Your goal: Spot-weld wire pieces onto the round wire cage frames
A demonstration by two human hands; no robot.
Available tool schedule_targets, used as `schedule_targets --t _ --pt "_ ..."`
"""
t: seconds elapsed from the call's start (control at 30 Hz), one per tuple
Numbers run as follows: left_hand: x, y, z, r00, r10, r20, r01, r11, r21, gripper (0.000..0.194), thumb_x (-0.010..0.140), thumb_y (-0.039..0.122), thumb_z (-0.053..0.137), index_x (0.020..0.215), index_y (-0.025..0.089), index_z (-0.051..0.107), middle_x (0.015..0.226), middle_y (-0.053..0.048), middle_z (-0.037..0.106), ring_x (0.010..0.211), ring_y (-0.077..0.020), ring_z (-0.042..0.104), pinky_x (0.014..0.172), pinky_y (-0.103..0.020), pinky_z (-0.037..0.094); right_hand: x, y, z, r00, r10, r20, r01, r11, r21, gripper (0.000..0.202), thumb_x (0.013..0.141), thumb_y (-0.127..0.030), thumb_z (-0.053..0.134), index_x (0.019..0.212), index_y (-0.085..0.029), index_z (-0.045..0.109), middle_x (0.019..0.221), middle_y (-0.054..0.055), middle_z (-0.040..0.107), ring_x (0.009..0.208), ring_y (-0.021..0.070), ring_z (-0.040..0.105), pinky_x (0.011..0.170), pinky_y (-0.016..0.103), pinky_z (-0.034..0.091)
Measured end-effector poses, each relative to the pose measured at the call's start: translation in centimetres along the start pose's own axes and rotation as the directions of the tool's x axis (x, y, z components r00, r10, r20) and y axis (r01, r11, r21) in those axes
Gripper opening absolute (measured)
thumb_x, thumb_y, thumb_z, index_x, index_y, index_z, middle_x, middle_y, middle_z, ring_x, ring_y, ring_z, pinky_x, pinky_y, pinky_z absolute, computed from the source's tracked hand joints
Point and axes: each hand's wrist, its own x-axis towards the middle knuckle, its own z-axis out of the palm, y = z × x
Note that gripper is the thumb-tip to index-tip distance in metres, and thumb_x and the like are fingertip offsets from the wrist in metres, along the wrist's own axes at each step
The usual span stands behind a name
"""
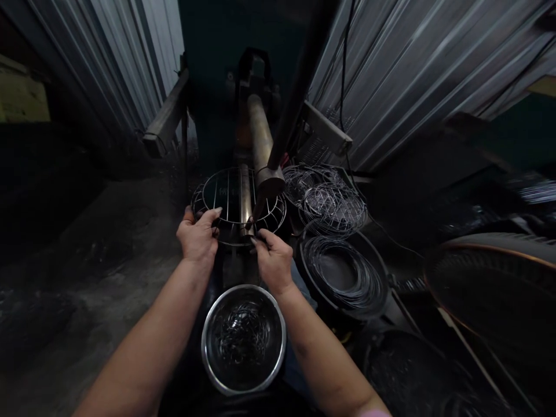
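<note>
A round wire basket frame (217,176) sits around the lower metal arm (245,194) of a spot-welding machine, just under the thicker upper cylinder (262,139). My left hand (200,231) grips the near left rim of the basket, thumb on top. My right hand (273,255) is closed in a pinch by the tip of the lower arm, at the near rim; what lies between its fingers is too small to make out. Below both hands, a steel bowl (208,353) holds a tangle of small wire pieces (243,335).
On the right, several wire frames (334,202) lie piled behind a dark basin (382,272) with a coil of wire (343,272). A large fan guard or round rim (490,246) stands farther right. Wooden beams (167,116) flank the machine, with corrugated metal walls (391,63) behind.
</note>
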Motion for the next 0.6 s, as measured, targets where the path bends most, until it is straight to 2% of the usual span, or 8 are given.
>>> schedule_targets --t 0.13,0.3,0.6 --pt "0.0 0.1 0.0 1.000 -0.001 0.003 0.001 1.000 0.007 0.049 0.043 0.019 0.079 0.081 0.018 0.049 0.070 0.005 0.051 0.053 -0.0067 0.046 0.040 -0.017 0.026 0.2 0.5 0.3 0.995 -0.102 -0.013 0.102 0.995 -0.019 0.020 0.081 -0.017 0.053 0.092 -0.018 0.071 0.084 0.004 0.073 0.078 0.0181 0.068 0.075 0.029 0.054" --pt "0.0 0.3 0.1 1.000 -0.016 0.013 0.016 1.000 0.021 0.052 0.041 0.018 0.080 0.085 0.018 0.052 0.071 0.005 0.053 0.052 -0.0070 0.046 0.040 -0.018 0.025 0.4 1.0 0.4 0.967 -0.253 -0.043 0.249 0.965 -0.089 0.021 0.082 -0.015 0.052 0.093 -0.017 0.070 0.086 0.006 0.074 0.079 0.0185 0.069 0.076 0.030 0.055" --pt "0.5 0.1 0.0 1.000 -0.008 0.021 0.007 0.999 0.047 0.049 0.042 0.020 0.079 0.082 0.018 0.051 0.068 0.005 0.053 0.051 -0.0073 0.046 0.041 -0.019 0.026 0.3 1.5 0.6 0.950 -0.307 -0.049 0.297 0.943 -0.150 0.022 0.083 -0.015 0.050 0.092 -0.018 0.069 0.081 0.006 0.073 0.074 0.0178 0.067 0.072 0.029 0.055"
